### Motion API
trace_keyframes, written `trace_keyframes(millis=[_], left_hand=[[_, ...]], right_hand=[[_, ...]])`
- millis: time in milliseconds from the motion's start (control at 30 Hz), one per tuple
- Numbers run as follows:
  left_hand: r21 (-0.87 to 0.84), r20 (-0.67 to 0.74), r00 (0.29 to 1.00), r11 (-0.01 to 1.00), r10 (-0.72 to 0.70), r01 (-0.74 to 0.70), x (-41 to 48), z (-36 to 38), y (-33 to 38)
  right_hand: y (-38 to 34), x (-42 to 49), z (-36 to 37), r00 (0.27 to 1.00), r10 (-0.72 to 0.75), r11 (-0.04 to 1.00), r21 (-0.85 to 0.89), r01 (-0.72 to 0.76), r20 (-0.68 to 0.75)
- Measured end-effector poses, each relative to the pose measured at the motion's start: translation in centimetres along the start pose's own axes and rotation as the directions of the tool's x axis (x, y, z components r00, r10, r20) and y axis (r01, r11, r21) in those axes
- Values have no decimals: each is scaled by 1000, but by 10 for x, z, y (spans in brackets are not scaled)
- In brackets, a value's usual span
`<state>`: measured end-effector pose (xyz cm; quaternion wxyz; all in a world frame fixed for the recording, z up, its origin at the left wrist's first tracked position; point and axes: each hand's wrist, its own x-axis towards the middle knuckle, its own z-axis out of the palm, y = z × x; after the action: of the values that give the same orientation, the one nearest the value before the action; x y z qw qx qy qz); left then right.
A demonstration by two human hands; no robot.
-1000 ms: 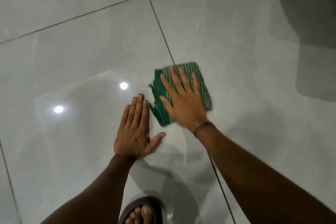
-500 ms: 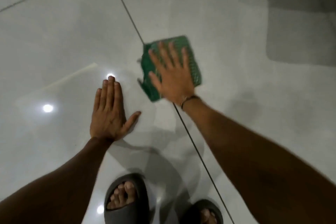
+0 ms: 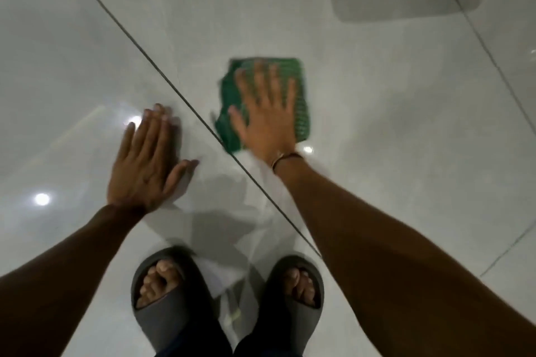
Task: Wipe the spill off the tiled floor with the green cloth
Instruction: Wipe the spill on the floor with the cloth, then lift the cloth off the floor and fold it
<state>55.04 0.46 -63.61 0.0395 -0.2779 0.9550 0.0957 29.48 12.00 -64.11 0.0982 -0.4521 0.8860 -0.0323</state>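
Under my right hand, palm flat and fingers spread, lies the green cloth on the tiled floor, long axis running away from me; my left hand, flat and empty, braces beside it across the grout line; no spill is discernible.

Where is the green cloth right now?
In the head view, the green cloth lies flat on the tiled floor under the right hand, just right of the dark grout line.

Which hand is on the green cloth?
The right hand, fingers spread flat on the green cloth. The left hand rests on bare tile across the grout line.
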Motion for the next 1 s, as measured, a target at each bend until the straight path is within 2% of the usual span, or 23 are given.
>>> trace_keyframes(millis=[33,67,100,167,233,267,333,367,400,467,533,567,633,700,733,767,800,833,867,900,967,1000], left_hand=[[-19,29,999,1000,24,-23,3,-2,14],[-42,58,998,999,28,-26,2,-5,26],[-63,85,996,998,6,0,0,-6,36],[-65,140,988,996,-58,67,-4,-7,47],[-62,167,983,995,-69,81,-4,-6,44],[-60,166,985,996,-53,63,-5,-6,41],[-58,154,987,997,-35,45,-4,-3,37],[-60,147,988,997,-37,46,-3,-3,37],[-61,156,987,997,-45,55,-4,-2,39],[-47,180,980,994,-85,95,-7,-2,48],[-41,196,968,985,-158,169,-5,-9,62],[-50,203,956,973,-213,227,-2,-14,72],[-117,199,917,921,-345,372,1,-25,97],[-261,227,840,800,-493,540,3,-36,136],[-310,274,803,741,-530,595,2,-43,156],[-332,331,777,704,-536,627,3,-44,174],[-341,386,755,679,-530,650,3,-43,187],[-344,437,729,651,-527,677,4,-42,197],[-344,492,688,607,-533,716,7,-41,204],[-346,548,641,551,-538,759,12,-41,207],[-369,669,532,389,-519,844,24,-47,207],[-390,716,489,296,-498,872,28,-57,204]], right_hand=[[-11,-38,5,985,-169,986,-8,169,30],[-12,-79,7,963,-256,966,5,257,80],[-1,-119,9,961,-254,967,19,253,112],[44,-183,9,988,-81,997,25,78,130],[97,-200,-1,978,144,990,-20,-142,153],[115,-189,-6,948,287,958,-40,-284,135],[125,-133,-12,831,556,831,0,-556,15],[119,-99,-15,779,627,778,44,-626,-17],[111,-70,-17,766,643,764,73,-641,-4],[89,-37,-16,842,536,839,76,-539,57],[60,-45,-11,956,277,959,34,-281,93],[43,-62,-9,985,129,991,15,-131,115],[17,-109,-10,972,-103,994,51,94,210],[12,-152,-14,946,-170,984,104,146,276],[15,-168,-19,958,-120,987,132,88,260],[18,-177,-23,973,1,988,152,-37,232],[21,-179,-26,961,187,960,169,-223,205],[24,-177,-31,900,388,884,196,-424,196],[27,-172,-37,824,526,794,227,-565,210],[30,-165,-45,778,580,734,260,-628,240],[35,-145,-66,746,547,660,352,-664,380],[36,-136,-80,712,523,587,409,-699,468]])
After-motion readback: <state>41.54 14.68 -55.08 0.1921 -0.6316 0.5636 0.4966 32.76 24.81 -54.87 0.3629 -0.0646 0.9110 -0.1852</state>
